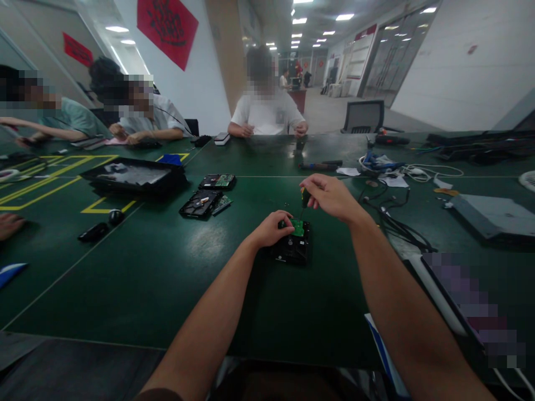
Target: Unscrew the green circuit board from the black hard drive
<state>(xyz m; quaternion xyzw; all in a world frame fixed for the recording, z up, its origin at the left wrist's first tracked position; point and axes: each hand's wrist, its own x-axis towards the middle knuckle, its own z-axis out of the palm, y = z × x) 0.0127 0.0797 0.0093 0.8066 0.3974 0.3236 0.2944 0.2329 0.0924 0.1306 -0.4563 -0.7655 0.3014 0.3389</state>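
At the centre of the green tabletop (175,278), a black hard drive (291,249) is lying flat with its green circuit board (297,226) facing up at the far end. The left hand (271,229) is resting on the near-left corner of the drive, its fingers curling down over the edge beside the circuit board and pressing the unit against the tabletop. The right hand (330,196) is hovering just above and beyond the drive, its fingers closing around the dark handle of a small screwdriver (304,201); the thin shaft is pointing steeply down, and its tip is meeting the circuit board. Both forearms are reaching in from the lower edge of the view. To the left, well apart from the hands, a second opened drive (200,204) and a third one (217,181) are lying near a shallow black tray (134,177). To the right, a bundle of black cables (393,223) is trailing across the tabletop, and a flat grey device (493,214) is sitting beyond it. Across the tabletop, a person in a white shirt (267,114) is sitting, and two more people are working at the far left.
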